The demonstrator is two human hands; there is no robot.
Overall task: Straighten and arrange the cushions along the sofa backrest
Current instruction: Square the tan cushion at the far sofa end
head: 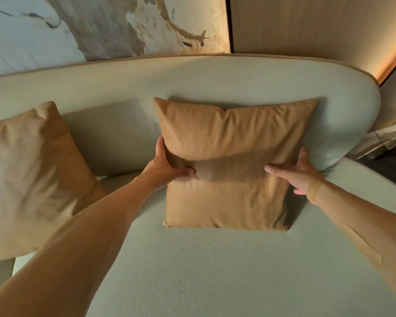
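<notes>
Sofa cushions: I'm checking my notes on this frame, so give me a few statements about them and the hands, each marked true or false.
1. Both hands hold the tan cushion by its sides. True: the left hand and the right hand press in from either side.
2. That cushion lies flat on the sofa seat. False: it stands on its lower edge, its top leaning on the backrest.
3. A second cushion sits to the left. True.
4. The two cushions touch. False: bare backrest shows between them.
5. The second cushion is green. False: it is tan too.
</notes>
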